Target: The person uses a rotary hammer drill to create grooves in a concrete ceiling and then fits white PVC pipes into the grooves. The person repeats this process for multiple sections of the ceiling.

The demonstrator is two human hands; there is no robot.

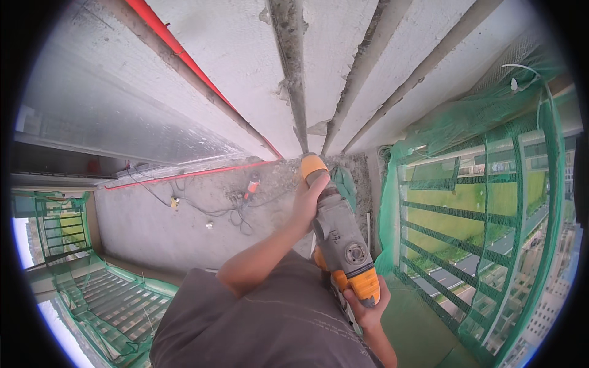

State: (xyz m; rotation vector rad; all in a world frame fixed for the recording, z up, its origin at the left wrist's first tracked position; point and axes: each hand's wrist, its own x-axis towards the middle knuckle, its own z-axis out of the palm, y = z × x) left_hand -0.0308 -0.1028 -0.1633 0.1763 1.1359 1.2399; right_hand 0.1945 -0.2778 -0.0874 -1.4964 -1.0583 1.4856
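Note:
A large rotary hammer drill (343, 236), grey in the body with orange ends, slants across in front of me with its front toward the wall. My left hand (308, 199) wraps round it just behind the orange nose. At the back end, my right hand (369, 306) grips the orange rear part, and its fingers are partly hidden. The drill's nose points at the foot of the pale wall (230, 37), which has several long vertical grooves (286, 55). No bit tip can be made out.
A red pipe (175, 46) runs down the wall and along the floor's edge. On the concrete floor (153, 221) lie a red-and-black object (251, 187) and loose dark cables (215, 213). Green-netted railings (460, 211) stand right, with a drop beyond, and lower left. Green cloth (345, 186) lies beside the drill.

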